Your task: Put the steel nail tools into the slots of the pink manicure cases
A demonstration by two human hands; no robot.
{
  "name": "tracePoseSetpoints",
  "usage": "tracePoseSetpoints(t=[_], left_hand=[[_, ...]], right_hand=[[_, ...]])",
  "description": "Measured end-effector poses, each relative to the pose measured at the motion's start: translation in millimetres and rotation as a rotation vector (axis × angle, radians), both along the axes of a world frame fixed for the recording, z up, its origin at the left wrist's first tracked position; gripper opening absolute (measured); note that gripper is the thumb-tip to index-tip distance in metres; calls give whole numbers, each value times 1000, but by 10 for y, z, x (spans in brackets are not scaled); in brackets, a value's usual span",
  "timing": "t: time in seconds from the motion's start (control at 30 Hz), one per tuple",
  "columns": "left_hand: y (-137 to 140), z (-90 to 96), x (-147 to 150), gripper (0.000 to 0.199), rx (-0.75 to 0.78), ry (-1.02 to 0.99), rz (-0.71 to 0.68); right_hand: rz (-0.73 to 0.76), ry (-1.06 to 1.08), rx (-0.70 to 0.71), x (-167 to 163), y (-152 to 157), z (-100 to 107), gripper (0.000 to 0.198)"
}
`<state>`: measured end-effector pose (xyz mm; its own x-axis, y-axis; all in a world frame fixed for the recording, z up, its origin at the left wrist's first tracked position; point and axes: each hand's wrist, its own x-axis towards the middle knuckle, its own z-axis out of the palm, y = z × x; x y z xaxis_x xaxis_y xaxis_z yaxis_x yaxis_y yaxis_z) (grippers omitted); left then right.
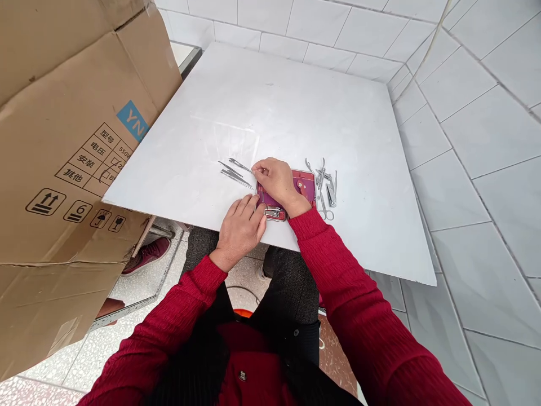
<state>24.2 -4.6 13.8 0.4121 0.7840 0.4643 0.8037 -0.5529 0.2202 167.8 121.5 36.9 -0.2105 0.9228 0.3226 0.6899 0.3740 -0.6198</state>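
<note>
A manicure case, red outside and purple inside, lies unfolded near the table's front edge. My left hand holds its left side, the thumb over the case beside a nail clipper in it. Reaching across the case, my right hand pinches the end of a slim metal manicure tool. Several thin metal tools lie just left of the fingers. To the right of the case are small scissors, a nail clipper and nippers. My right hand hides part of the case.
The white tabletop meets tiled walls at the back and right. A large cardboard box stands close along the left side. Below the table on the left, a dark red shoe shows.
</note>
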Motion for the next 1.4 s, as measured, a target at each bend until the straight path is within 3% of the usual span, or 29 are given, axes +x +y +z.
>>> tracePoseSetpoints(t=[0.3, 0.77, 1.4], left_hand=[[2, -31, 6, 31, 81, -10, -2], [0, -41, 5, 31, 91, -31, -19], [-5, -49, 3, 29, 134, 9, 10]], right_hand=[[13, -70, 7, -19, -44, -8, 19], [22, -87, -4, -18, -36, -19, 21], [-16, 144, -31, -32, -34, -20, 15]])
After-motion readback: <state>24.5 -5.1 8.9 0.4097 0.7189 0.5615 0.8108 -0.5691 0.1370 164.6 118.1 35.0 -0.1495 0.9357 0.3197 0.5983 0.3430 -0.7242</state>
